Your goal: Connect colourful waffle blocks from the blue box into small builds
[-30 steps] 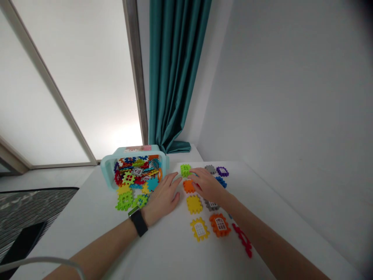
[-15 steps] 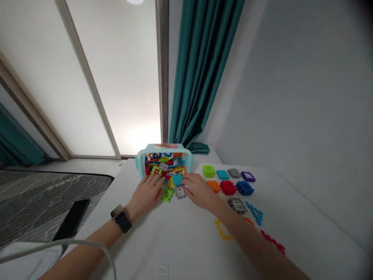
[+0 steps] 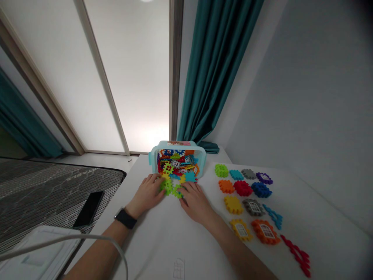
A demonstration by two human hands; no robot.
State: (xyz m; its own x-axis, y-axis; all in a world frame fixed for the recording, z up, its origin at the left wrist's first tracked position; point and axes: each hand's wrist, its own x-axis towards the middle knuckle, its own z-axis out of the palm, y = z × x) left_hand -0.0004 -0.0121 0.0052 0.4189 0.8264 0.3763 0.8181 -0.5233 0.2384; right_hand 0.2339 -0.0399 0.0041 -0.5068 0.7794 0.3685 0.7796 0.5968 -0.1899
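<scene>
Sitting low on the white table (image 3: 151,249), the left hand (image 3: 147,191) and right hand (image 3: 194,200) flank a green toy piece (image 3: 166,186) and a second green piece (image 3: 176,191), fingers spread and touching them (whether either hand actually grips, I cannot tell). Both pieces lie between the hands, just below the blue tub (image 3: 153,157) of jumbled pieces at 12 o'clock. Rows of coloured pieces (image 3: 243,188) lie at 3 o'clock from the right hand, a phone (image 3: 89,209) at 9 o'clock from the left, whose wrist wears a black watch (image 3: 125,218)
</scene>
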